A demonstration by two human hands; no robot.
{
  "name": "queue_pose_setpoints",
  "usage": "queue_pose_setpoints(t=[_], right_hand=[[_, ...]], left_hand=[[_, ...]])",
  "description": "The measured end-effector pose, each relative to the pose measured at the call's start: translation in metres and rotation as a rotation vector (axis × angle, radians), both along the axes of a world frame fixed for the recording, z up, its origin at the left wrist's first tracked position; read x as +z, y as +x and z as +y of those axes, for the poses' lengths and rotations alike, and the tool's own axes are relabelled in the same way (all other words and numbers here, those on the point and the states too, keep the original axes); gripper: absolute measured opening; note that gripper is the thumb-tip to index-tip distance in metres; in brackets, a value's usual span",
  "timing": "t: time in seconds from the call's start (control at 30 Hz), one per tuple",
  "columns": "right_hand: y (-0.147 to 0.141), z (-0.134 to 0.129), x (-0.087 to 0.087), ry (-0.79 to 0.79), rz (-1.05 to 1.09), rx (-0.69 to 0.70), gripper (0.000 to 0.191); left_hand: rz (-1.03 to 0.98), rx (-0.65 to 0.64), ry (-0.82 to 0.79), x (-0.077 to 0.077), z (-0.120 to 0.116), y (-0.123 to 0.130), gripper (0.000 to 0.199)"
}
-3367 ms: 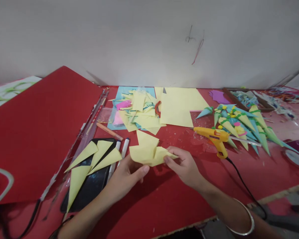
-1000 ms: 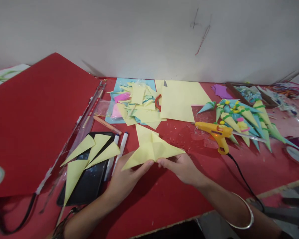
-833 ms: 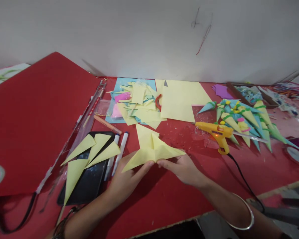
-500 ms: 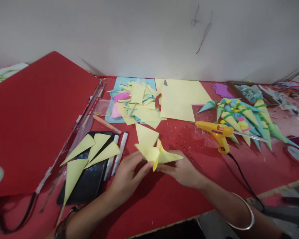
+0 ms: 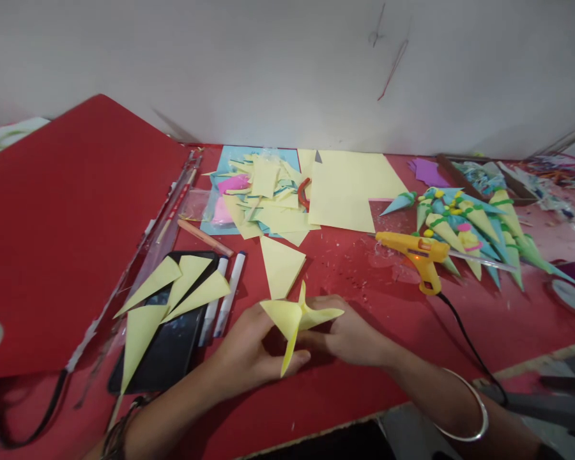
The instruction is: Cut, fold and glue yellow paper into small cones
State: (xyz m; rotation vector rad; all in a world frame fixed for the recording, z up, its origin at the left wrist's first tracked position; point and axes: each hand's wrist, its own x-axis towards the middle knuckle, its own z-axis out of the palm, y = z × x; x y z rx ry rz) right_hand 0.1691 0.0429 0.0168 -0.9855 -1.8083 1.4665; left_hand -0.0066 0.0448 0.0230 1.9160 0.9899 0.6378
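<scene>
Between my hands is a pale yellow folded paper piece (image 5: pixel 290 316) with pointed flaps that spread outward and curl. My left hand (image 5: pixel 244 351) is closed on its left side, with the thumb by the flap that points toward me. On the other side, my right hand (image 5: pixel 359 335) grips it from beneath, its fingertips partly hidden by the flaps. Just beyond the hands lies a loose yellow paper piece (image 5: pixel 280 265). Several yellow paper cones (image 5: pixel 141 338) rest to the left on a black phone-like slab (image 5: pixel 177 351), beside two white markers (image 5: pixel 230 294).
A yellow hot glue gun (image 5: pixel 414 249) lies to the right, its black cord running to the table edge. Behind it are finished blue and yellow cones (image 5: pixel 489 223). Paper scraps (image 5: pixel 268 191) and a yellow sheet (image 5: pixel 342 191) sit at the back. A large red board (image 5: pixel 76 243) fills the left.
The yellow paper has turned in my hands, and one flap now points down toward me. My left thumb has shifted lower, and my right hand remains around the paper.
</scene>
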Motion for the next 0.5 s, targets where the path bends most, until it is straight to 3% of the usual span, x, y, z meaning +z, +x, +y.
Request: queue_pose_setpoints(t=[0.17, 0.33, 0.5], right_hand=[[0.000, 0.000, -0.003, 0.141, -0.089, 0.109, 0.017], [-0.001, -0.003, 0.003, 0.042, 0.050, 0.093, 0.008], [0.000, -0.003, 0.012, -0.005, 0.140, 0.044, 0.013]], left_hand=[[0.014, 0.022, -0.070, -0.004, -0.003, 0.004, 0.023], [-0.030, 0.071, -0.086, -0.002, -0.004, 0.004, 0.022], [-0.120, 0.140, -0.094, 0.000, -0.004, 0.004, 0.016]])
